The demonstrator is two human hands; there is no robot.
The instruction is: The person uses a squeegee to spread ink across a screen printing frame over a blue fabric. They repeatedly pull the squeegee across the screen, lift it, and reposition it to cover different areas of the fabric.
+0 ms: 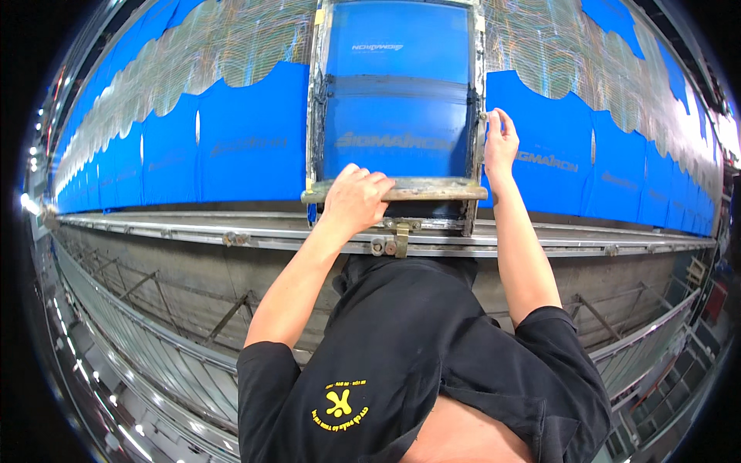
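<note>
Closed over the squeegee bar (pixel 436 190), our left hand (pixel 356 198) bends its fingers across the top, left of the bar's middle. Farther right, our right hand (pixel 500 143) has thumb and fingertips drawn nearly together beside the right edge of the screen-printing frame (pixel 316 123); whether they pinch anything there, we cannot tell.

From the left, we see blue fabric panels (pixel 251 139) laid side by side on a shiny printing table (pixel 262 42), their far edges cut in curves. Next comes the frame, its sides smeared with dark residue. We have the squeegee bar crosswise at its near end, both tips reaching past the sides. Grey lettering shows within the frame, and a dark band runs across its mesh (pixel 397 116). Below, a brass-coloured bracket (pixel 402 241) crosses the metal guide rail (pixel 309 242), near our black shirt (pixel 386 339) with its yellow emblem (pixel 337 401). At our right, more blue panels (pixel 540 131) continue along the table, some bearing grey print.
</note>
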